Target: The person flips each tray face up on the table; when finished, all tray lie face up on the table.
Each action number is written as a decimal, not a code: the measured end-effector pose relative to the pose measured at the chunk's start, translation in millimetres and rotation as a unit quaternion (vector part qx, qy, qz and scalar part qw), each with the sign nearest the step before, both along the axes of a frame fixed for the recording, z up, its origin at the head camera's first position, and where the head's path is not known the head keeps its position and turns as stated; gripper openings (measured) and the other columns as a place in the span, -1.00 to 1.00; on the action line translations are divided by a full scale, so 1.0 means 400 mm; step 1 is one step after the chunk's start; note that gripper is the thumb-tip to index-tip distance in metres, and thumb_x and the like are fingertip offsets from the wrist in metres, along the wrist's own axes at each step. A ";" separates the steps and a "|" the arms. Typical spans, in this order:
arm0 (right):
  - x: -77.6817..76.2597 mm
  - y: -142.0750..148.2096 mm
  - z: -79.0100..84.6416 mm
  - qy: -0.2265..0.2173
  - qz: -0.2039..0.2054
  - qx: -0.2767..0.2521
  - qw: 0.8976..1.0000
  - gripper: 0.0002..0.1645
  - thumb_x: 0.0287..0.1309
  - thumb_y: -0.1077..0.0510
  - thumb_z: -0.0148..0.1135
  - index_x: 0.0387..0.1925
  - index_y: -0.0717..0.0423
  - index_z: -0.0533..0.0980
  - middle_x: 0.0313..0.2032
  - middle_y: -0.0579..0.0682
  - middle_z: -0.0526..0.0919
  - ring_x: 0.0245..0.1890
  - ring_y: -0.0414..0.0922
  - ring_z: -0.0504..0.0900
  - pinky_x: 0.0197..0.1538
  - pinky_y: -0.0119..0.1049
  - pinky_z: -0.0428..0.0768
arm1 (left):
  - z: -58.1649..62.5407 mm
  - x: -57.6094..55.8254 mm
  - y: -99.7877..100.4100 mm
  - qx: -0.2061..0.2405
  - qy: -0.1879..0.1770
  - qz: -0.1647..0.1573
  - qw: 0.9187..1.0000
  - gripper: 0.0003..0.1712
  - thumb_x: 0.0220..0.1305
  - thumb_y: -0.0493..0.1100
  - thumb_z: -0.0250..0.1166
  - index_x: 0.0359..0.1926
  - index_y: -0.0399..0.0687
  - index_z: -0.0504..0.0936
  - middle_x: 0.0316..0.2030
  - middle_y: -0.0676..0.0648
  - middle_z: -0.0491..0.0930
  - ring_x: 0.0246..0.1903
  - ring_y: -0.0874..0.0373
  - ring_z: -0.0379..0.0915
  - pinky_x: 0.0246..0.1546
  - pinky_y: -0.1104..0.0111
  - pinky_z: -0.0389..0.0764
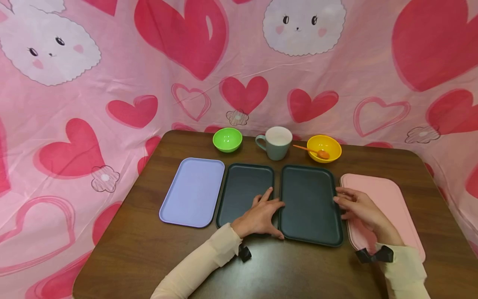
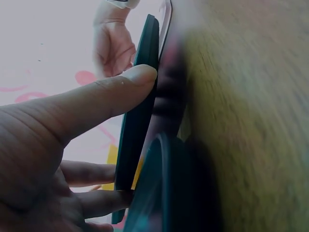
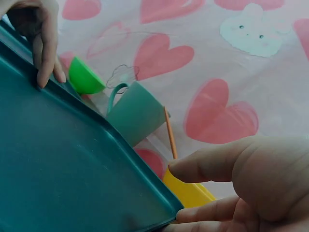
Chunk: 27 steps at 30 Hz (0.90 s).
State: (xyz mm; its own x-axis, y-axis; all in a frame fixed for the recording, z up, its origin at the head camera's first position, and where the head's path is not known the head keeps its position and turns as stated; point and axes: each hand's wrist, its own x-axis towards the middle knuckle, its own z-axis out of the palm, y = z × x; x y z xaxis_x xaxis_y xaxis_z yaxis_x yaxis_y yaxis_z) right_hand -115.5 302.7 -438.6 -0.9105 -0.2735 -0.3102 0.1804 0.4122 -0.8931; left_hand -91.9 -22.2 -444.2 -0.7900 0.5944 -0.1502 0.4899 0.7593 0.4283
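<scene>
Two dark green trays lie side by side in the head view. My left hand (image 1: pixel 261 214) reaches across the left dark tray (image 1: pixel 244 185), thumb and spread fingers touching the near-left side of the right dark tray (image 1: pixel 310 203). In the left wrist view, a gap shows between that tray's rim (image 2: pixel 140 106) and the tabletop. On the opposite side, my right hand (image 1: pixel 360 209) has its fingertips at the tray's right edge, above a pink tray (image 1: pixel 388 203). The right thumb (image 3: pixel 207 162) stands apart from the rim in the right wrist view.
Left of the dark trays lies a lavender tray (image 1: pixel 194 193). Along the table's back stand a green bowl (image 1: pixel 228 140), a grey-green mug (image 1: pixel 277 145) and a yellow bowl (image 1: pixel 332 145) holding an orange spoon (image 1: pixel 322 154). A heart-patterned cloth (image 1: pixel 239 54) hangs behind.
</scene>
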 end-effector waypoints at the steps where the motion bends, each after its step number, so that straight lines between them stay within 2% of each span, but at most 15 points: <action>1: 0.000 -0.003 0.000 -0.002 0.002 0.006 1.000 -0.22 0.48 0.08 0.04 0.43 0.56 0.04 0.37 0.61 0.19 -0.11 -0.37 0.65 -0.18 -0.22 0.75 | -0.001 0.000 -0.001 -0.004 0.001 -0.001 1.000 0.04 -0.12 0.27 0.59 0.39 0.06 0.43 0.42 -0.10 0.39 0.61 -0.11 -0.23 0.46 -0.12 0.11; 9: -0.003 -0.011 0.001 -0.008 0.007 0.021 1.000 -0.20 0.48 0.07 0.04 0.44 0.56 0.03 0.39 0.58 0.17 -0.01 -0.33 0.62 -0.12 -0.16 0.74 | -0.009 -0.003 -0.002 -0.014 0.014 -0.009 1.000 -0.01 -0.10 0.29 0.58 0.34 0.07 0.48 0.39 -0.08 0.43 0.60 -0.15 -0.20 0.45 -0.14 0.13; 16: -0.001 -0.013 0.002 -0.004 0.009 0.043 0.999 -0.21 0.48 0.06 0.04 0.41 0.59 0.06 0.37 0.60 0.19 0.10 0.01 0.63 -0.11 -0.14 0.74 | -0.016 0.001 0.001 -0.031 0.040 -0.023 0.998 -0.11 -0.06 0.29 0.56 0.28 0.07 0.54 0.35 -0.07 0.46 0.58 -0.21 -0.12 0.43 -0.15 0.18; 22: 0.000 -0.015 0.003 -0.002 0.017 0.059 0.998 -0.20 0.48 0.04 0.03 0.41 0.57 0.05 0.36 0.60 0.20 0.18 0.30 0.54 -0.08 -0.10 0.74 | -0.018 0.009 0.005 -0.051 0.084 -0.036 0.995 -0.20 -0.03 0.28 0.54 0.21 0.10 0.59 0.33 -0.11 0.45 0.53 -0.25 0.00 0.40 -0.15 0.23; 27: 0.003 -0.019 0.006 0.001 0.022 0.064 0.998 -0.18 0.48 0.03 0.04 0.44 0.55 0.02 0.37 0.60 0.18 0.23 0.37 0.48 -0.06 -0.09 0.73 | -0.010 0.018 0.007 -0.075 0.142 -0.056 0.985 -0.25 0.00 0.31 0.51 0.18 0.12 0.60 0.36 -0.15 0.41 0.50 -0.27 0.04 0.37 -0.13 0.28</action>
State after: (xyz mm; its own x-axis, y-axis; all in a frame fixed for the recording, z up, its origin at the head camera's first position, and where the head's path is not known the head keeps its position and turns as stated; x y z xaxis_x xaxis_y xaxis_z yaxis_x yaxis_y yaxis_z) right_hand -114.3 295.1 -436.4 -0.8991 -0.2717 -0.3434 0.1578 0.5304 -0.8329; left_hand -84.7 -19.4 -448.3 -0.7439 0.6678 -0.0250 0.6580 0.7384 0.1479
